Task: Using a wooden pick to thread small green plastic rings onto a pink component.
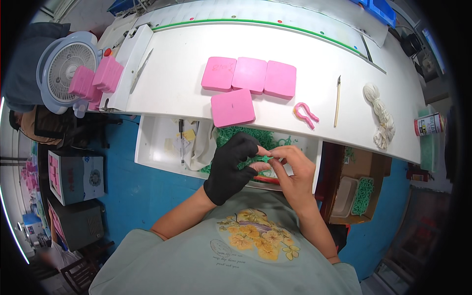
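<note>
My left hand [230,169], in a black glove with bare fingertips, and my bare right hand [296,173] meet above an open white drawer [152,150]. Between their fingertips is a small green piece [266,159], thin and branching; its exact kind is too small to tell. The thumb and forefinger of each hand are pinched on it. Beneath the hands, a heap of similar green pieces [246,134] fills the middle of the drawer. A red strip [268,180] shows near the drawer's front edge, partly covered by my fingers.
Pink blocks [250,73] lie on the white table [172,64]; one [233,107] sits nearer its edge. To the right are a bent pink strip [306,115], a pointed wooden-handled tool [338,101], a white yarn hank [378,115] and a can [428,124]. A fan [73,69] stands left.
</note>
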The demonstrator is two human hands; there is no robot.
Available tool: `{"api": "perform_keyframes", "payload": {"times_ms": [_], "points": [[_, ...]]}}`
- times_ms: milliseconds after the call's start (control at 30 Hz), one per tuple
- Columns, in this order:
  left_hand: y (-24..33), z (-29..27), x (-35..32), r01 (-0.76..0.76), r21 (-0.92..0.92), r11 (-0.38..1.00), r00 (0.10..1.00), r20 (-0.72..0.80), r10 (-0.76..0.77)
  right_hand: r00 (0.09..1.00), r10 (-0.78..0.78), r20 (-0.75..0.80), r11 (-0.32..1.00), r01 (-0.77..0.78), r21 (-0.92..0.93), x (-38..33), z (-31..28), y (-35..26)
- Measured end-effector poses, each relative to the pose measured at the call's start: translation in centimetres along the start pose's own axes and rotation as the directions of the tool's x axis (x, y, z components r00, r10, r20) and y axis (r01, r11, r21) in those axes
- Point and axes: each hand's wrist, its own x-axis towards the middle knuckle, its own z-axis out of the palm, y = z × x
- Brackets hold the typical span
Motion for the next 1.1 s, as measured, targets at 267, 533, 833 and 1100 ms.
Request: {"api": "perform_keyframes", "payload": {"times_ms": [267,533,833,1100], "points": [[0.1,0.2,0.6,0.022,-0.004,1.0,1.0,0.021,-0.022,0.999,0.036,-0.002,0.999,-0.036,0.018,0.2,-0.4,0.3],[0.2,-0.3,-0.1,-0.004,0.024,1.0,1.0,-0.017,0.004,0.995,-0.094,0.028,0.983,0.097,-0.158,1.8,-4.8,-1.4],[0.2,0.6,0.7,-0.043,-0.015,0.999,0.999,-0.002,0.043,0.859,-0.261,0.439,0.393,0.511,-0.765,11.5,-14.1,3.8],[-1.0,1.1,0.5,-0.003,-0.088,0.996,0.998,-0.06,-0.002,0.89,-0.242,0.386,0.385,0.454,-0.804,11.3,-15.1,4.4]]}}
